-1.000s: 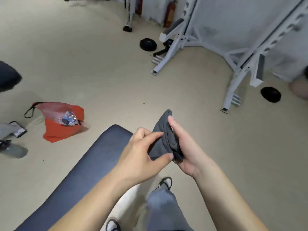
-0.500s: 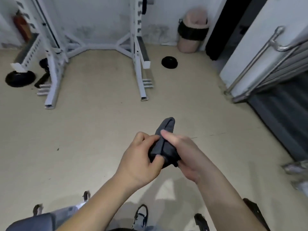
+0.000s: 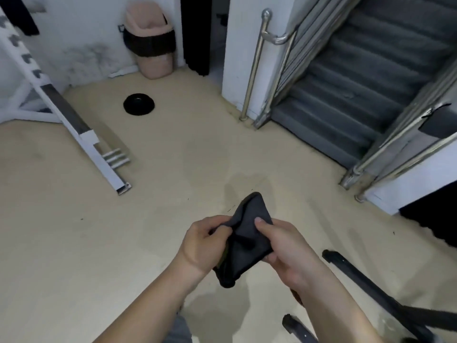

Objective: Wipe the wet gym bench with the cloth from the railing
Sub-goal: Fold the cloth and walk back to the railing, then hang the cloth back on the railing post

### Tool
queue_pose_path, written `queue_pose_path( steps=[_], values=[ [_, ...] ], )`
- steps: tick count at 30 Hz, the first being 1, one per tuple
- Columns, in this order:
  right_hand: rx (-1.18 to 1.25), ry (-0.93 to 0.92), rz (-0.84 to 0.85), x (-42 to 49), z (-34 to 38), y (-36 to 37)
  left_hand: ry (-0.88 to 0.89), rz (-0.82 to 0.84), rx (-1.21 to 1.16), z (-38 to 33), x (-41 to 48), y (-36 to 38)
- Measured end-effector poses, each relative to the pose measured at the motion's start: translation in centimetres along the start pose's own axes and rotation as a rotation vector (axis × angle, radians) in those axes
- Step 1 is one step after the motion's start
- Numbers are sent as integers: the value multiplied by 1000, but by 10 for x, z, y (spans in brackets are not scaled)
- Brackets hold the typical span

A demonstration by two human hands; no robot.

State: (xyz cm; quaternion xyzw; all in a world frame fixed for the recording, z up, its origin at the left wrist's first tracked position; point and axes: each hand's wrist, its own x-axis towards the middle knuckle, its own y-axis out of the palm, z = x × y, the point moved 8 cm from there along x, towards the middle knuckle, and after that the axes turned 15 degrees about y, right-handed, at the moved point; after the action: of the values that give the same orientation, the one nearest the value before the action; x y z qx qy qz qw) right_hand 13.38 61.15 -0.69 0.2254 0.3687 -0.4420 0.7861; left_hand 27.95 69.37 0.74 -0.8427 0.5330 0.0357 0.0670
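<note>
Both hands hold a dark grey cloth point(image 3: 247, 241) in front of me, above the beige floor. My left hand point(image 3: 206, 243) pinches its left edge. My right hand point(image 3: 284, 246) grips its right side with the thumb on top. The cloth is folded and hangs down between the hands. A steel railing point(image 3: 257, 58) runs up beside grey stairs at the upper right. A second railing point(image 3: 395, 144) lines the stairs' right side. The gym bench is out of view.
A white rack leg point(image 3: 81, 134) slants across the left. A black weight plate point(image 3: 139, 104) lies on the floor, and a pink bin point(image 3: 150, 40) stands by the wall. Black metal frame bars point(image 3: 366, 285) cross the lower right. The grey stairs point(image 3: 358, 78) rise at right.
The view has swung right: the bench and red bag are gone, and the stairs and railing now fill the upper right. The cloth has spread wider between my hands.
</note>
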Motion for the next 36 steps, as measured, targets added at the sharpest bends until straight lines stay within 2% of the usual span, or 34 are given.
queue_pose_path(
  steps=[3,7,13,16,21,27,32,36],
  values=[
    [89,-34,-25,21,46,-6,-46,143,-40,-22,63,5],
    [231,-82,-127,41,91,-35,-3,307,-29,-49,141,37],
    [539,-88,-329,51,119,-135,-21,709,-17,-73,221,146],
    [654,-102,-412,60,128,-195,-32,837,18,-76,258,213],
    [772,-140,-487,92,161,-301,-89,839,43,-74,336,316],
    [672,-82,-587,128,215,-435,-39,662,141,-92,472,386],
    [522,70,-626,185,263,-507,-67,731,172,-110,578,467],
    [549,-1,-667,231,318,-563,-158,741,77,-123,651,548]
  ],
)
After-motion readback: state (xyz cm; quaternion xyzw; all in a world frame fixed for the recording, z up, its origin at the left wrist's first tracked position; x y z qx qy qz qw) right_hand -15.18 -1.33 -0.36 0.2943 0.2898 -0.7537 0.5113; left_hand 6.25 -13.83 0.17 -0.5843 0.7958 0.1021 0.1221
